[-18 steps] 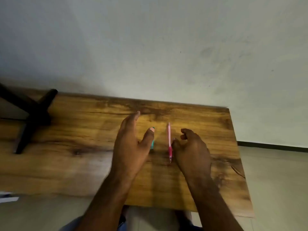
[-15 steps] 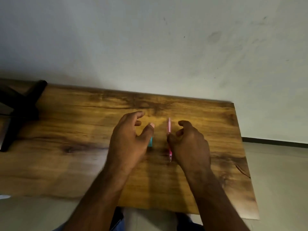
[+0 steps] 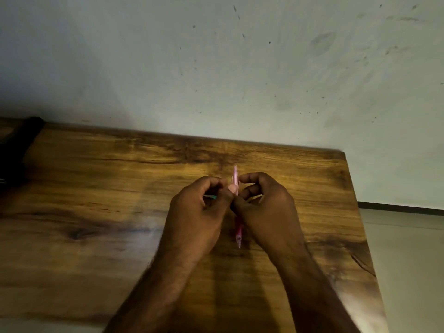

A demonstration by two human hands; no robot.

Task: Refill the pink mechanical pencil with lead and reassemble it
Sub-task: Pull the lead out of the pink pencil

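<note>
a wooden counter (image 3: 96,236) with a strong dark grain and a knot toward its left side fills the lower part of the view. behind the counter's far edge rises a pale, greyish wall (image 3: 216,68), flecked with small dark marks and a few faint smudges toward its upper right. at the counter's far left corner lies a black object (image 3: 16,147), blurred and cut off by the frame, too unclear to name. past the counter's right edge is a light floor (image 3: 408,260), and a dark baseboard strip (image 3: 396,207) runs where that floor meets the wall.
</note>
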